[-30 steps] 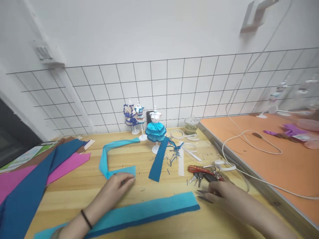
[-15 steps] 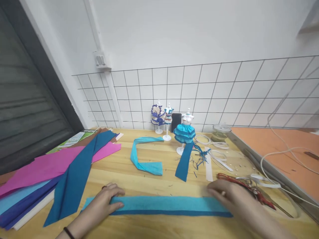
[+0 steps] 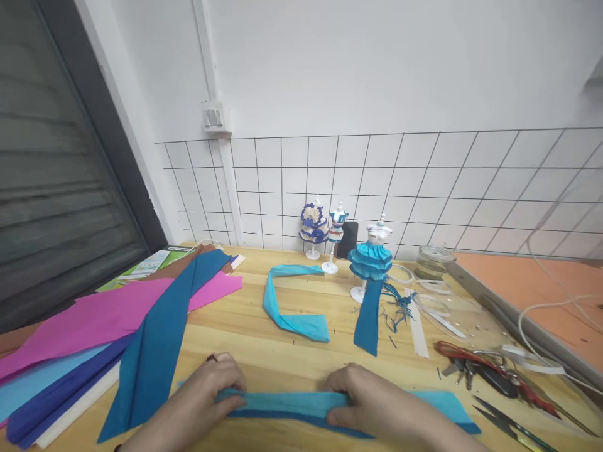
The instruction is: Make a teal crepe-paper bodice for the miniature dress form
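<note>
A long light-blue crepe paper strip (image 3: pixel 287 402), with a darker blue band along its near edge, stretches across the front of the table. My left hand (image 3: pixel 214 389) is closed on its left part, thumb below and fingers above. Farther right, my right hand (image 3: pixel 353 402) grips the same strip between thumb and fingers. The strip's right end lies beyond my right wrist. Behind the hands a folded light-blue strip (image 3: pixel 273 304) rests on the table. A dark-blue strip (image 3: pixel 368 320) lies by a small dress form in a ruffled blue skirt (image 3: pixel 370 260).
Two more dress forms (image 3: pixel 313 232) and a phone (image 3: pixel 347 240) stand near the wall grid. Coloured crepe sheets (image 3: pixel 94 320) are piled at left. At right are keys (image 3: pixel 466 370), scissors (image 3: pixel 506 424), a glass jar (image 3: pixel 433 260) and white ribbon (image 3: pixel 417 326).
My right hand has moved left along the strip and closed on it. My left hand has closed on the strip too. The view has shifted, bringing the scissors into sight.
</note>
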`<action>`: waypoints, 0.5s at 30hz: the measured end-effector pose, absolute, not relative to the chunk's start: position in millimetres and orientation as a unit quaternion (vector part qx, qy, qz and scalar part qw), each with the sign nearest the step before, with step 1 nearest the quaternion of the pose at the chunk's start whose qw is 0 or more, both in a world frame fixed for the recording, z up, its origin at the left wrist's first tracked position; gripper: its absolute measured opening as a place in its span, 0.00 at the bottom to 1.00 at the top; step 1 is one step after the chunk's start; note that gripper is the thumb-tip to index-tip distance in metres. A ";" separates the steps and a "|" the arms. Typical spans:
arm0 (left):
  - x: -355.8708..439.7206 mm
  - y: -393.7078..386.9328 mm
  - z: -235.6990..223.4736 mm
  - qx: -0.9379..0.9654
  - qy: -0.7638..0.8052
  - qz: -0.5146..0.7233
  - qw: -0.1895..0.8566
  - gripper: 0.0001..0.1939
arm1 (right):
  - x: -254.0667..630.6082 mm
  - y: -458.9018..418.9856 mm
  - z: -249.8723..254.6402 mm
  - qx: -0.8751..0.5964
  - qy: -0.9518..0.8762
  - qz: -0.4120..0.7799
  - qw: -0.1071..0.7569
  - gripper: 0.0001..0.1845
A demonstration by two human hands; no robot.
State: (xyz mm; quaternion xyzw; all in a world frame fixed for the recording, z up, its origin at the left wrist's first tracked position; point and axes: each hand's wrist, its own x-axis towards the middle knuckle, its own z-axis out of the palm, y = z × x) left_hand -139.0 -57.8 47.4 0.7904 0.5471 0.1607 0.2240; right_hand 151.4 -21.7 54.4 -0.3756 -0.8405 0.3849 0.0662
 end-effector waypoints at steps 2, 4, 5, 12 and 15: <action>-147.8 -57.8 44.2 0.784 0.553 0.151 0.241 0.06 | 160.4 -24.4 60.5 -0.384 -0.840 0.378 0.060 0.07; -154.1 -55.5 38.4 0.778 0.555 0.140 0.258 0.08 | 173.5 -28.6 68.2 -0.407 -0.837 0.363 0.053 0.06; -155.9 -53.6 35.3 0.776 0.558 0.138 0.261 0.08 | 181.0 -31.0 72.2 -0.425 -0.832 0.353 0.051 0.06; -139.0 -36.0 33.0 0.767 0.563 0.129 0.281 0.05 | 240.5 -49.3 89.8 -0.555 -0.770 0.313 0.042 0.05; -123.4 -29.3 38.5 0.771 0.552 0.126 0.292 0.06 | 266.8 -55.2 84.4 -0.587 -0.742 0.321 0.038 0.06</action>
